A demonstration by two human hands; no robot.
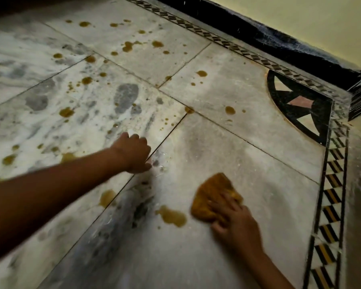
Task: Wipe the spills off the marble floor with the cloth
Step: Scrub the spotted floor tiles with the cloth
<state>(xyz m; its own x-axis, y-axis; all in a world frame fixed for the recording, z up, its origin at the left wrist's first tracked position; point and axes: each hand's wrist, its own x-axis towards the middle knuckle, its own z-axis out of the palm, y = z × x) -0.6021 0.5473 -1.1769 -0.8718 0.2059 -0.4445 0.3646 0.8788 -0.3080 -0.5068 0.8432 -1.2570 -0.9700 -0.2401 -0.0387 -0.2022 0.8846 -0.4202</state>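
The marble floor [227, 155] is white and grey, with several brown spills across it. A large spill [172, 215] lies just left of the orange cloth [212, 197]. My right hand [236, 222] presses flat on the cloth's near side, fingers spread over it. My left hand [133, 152] rests on the floor farther left, fingers curled under, holding nothing. Another spill [107, 197] sits below my left forearm. More drops, such as one [230, 110], dot the tiles beyond both hands.
A patterned black-and-tan border strip [331, 197] runs along the right side and the far edge. A black inlaid quarter-circle [279, 103] fills the corner. A dark skirting [279, 40] and a pale yellow wall [311, 17] bound the floor beyond.
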